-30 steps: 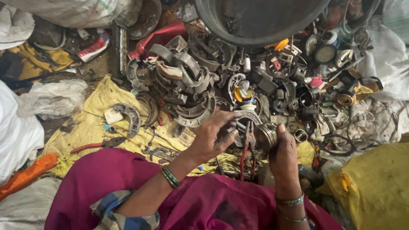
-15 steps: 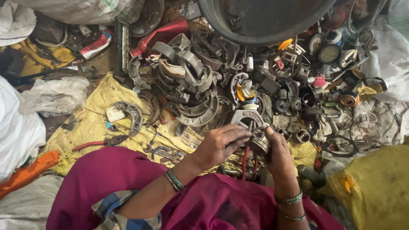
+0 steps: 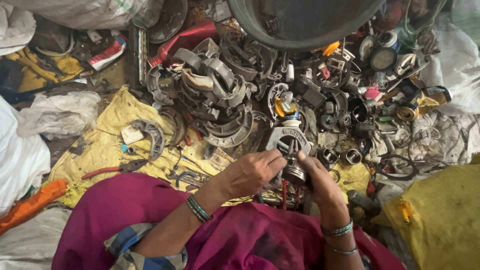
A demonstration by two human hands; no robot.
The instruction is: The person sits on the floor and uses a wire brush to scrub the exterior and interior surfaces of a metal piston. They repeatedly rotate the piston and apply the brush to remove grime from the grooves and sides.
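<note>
Now | left hand (image 3: 252, 172) and right hand (image 3: 315, 175) both clasp round metal part (image 3: 292, 170) | part between them, axis upright, equally near

1. The round metal part (image 3: 294, 171) is a small, grey, cylinder-shaped piece with ribbed or stepped sides; its finer details are too small to make out.
2. It is held off the ground between both hands, pinched from either side, and appears to stand roughly upright.
3. It sits just below the grey triangular metal housing (image 3: 288, 140), close to touching that housing's lower edge.
4. The housing is a flat, dull-grey casting with rounded corners and a dark round opening in its middle, with small pieces showing inside.
5. The housing lies at the near edge of the scrap heap.
</note>
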